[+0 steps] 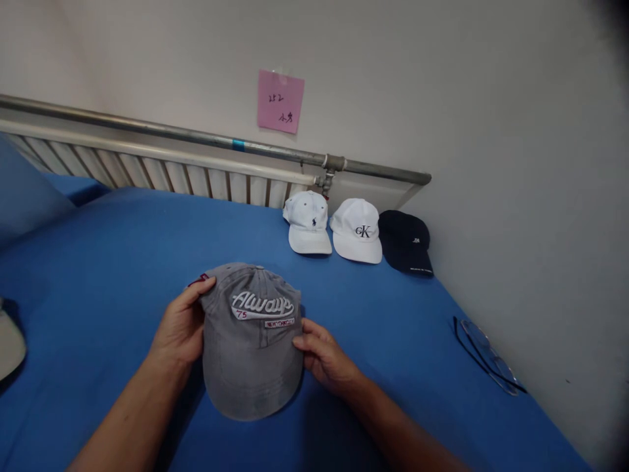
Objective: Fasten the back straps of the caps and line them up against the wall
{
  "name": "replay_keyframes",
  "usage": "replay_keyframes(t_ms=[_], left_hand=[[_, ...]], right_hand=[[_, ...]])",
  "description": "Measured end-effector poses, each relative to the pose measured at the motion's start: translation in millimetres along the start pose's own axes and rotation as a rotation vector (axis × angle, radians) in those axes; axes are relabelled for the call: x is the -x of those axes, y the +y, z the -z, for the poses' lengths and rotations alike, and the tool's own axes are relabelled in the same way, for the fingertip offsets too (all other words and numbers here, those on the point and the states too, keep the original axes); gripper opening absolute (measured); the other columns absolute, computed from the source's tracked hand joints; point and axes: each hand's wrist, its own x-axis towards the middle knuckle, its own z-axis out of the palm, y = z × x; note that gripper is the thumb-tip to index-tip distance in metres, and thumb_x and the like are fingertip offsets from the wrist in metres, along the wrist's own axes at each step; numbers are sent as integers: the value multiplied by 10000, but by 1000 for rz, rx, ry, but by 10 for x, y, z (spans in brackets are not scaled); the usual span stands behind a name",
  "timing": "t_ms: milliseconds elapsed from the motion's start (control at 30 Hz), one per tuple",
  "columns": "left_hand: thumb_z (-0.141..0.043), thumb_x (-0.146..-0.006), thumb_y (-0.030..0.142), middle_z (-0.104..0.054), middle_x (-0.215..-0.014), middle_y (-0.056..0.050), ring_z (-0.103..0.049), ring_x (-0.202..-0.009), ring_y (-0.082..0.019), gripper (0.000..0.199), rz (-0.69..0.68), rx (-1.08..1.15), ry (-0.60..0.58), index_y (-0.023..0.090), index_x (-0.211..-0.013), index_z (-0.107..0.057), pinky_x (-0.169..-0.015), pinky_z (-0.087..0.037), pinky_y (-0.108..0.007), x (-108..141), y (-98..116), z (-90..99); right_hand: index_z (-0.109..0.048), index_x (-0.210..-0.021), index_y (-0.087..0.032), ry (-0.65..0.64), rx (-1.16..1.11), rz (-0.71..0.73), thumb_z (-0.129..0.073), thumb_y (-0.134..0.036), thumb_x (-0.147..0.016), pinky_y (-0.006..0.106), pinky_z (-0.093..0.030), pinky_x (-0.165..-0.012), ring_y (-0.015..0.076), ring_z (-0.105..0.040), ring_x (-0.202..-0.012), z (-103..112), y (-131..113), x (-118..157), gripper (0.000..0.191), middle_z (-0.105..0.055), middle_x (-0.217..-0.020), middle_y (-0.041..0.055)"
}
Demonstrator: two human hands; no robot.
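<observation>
A grey baseball cap (pixel 253 360) with "Always" embroidered on its front is held between my two hands, its brim toward me. My left hand (pixel 184 324) grips its left side, the thumb near a small red tag. On the right edge, my right hand (pixel 327 357) pinches the cap near the base of the brim. Farther back, by the wall, stand a white cap (pixel 308 219) with a small dark emblem, a white cap with dark letters (pixel 357 229) and a black cap (pixel 405 241), side by side.
Blue cloth (pixel 122 262) covers the surface. Eyeglasses (pixel 489 357) lie at the right edge near the wall. A pale cap brim (pixel 10 344) shows at the far left. Behind run a radiator (pixel 171 174) and a metal pipe (pixel 171 133); a pink note (pixel 280 101) is on the wall.
</observation>
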Motion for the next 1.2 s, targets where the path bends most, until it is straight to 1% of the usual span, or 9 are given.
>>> replay_keyframes(t_ms=[300,467,567,700,900,1000,1100,1200], left_hand=[[-519,-780,42,-720,-645,-79,-726,-674,-238,196,26,-2,-16,117,-825,-695,-772,-603,-356,-10,-1,20],[-540,-753,38,-735,-690,-86,-729,-699,-245,220,21,-8,-20,108,-887,-700,-788,-600,-363,25,6,7],[-542,-755,34,-740,-713,-102,-731,-714,-253,209,24,-1,-9,101,-868,-704,-804,-596,-376,38,7,-8],[-563,-742,34,-740,-706,-96,-732,-733,-258,195,13,-14,-6,113,-845,-709,-807,-597,-383,32,5,-20],[-496,-805,36,-726,-664,-92,-730,-719,-242,216,25,-31,3,113,-769,-695,-800,-596,-348,22,8,-19],[-496,-810,37,-728,-673,-90,-728,-692,-235,219,35,-38,-8,112,-793,-701,-789,-598,-348,19,8,-8],[-513,-801,37,-730,-675,-92,-726,-684,-234,208,35,-35,-10,110,-816,-706,-792,-597,-350,10,4,8],[-532,-774,38,-729,-667,-91,-727,-687,-242,193,35,-36,-7,116,-797,-707,-788,-599,-359,2,1,17]], right_hand=[[-667,-919,-189,-2,-7,-3,-712,-245,-647,325,-439,-813,179,-644,-805,-4,2,7,281,-712,-854,23],[-660,-908,-191,-7,-2,3,-698,-243,-664,323,-440,-808,178,-639,-804,-8,7,13,251,-708,-852,21],[-656,-900,-197,-12,1,2,-695,-245,-668,329,-439,-816,186,-640,-819,-15,-3,18,240,-704,-846,21],[-657,-930,-205,-21,8,-6,-693,-253,-674,338,-439,-833,195,-640,-849,-24,-24,23,263,-700,-878,30],[-661,-944,-193,-5,14,-11,-706,-254,-660,330,-448,-808,191,-641,-826,-13,-10,8,294,-705,-878,36],[-663,-945,-191,-6,11,-8,-706,-249,-659,327,-449,-814,184,-641,-819,-11,-2,8,295,-708,-883,37],[-661,-952,-193,-9,22,-10,-700,-255,-675,332,-451,-817,191,-644,-852,-10,-2,12,287,-709,-912,44],[-663,-947,-196,-2,29,-11,-700,-259,-676,335,-454,-821,200,-650,-873,-6,-3,14,280,-712,-928,46]])
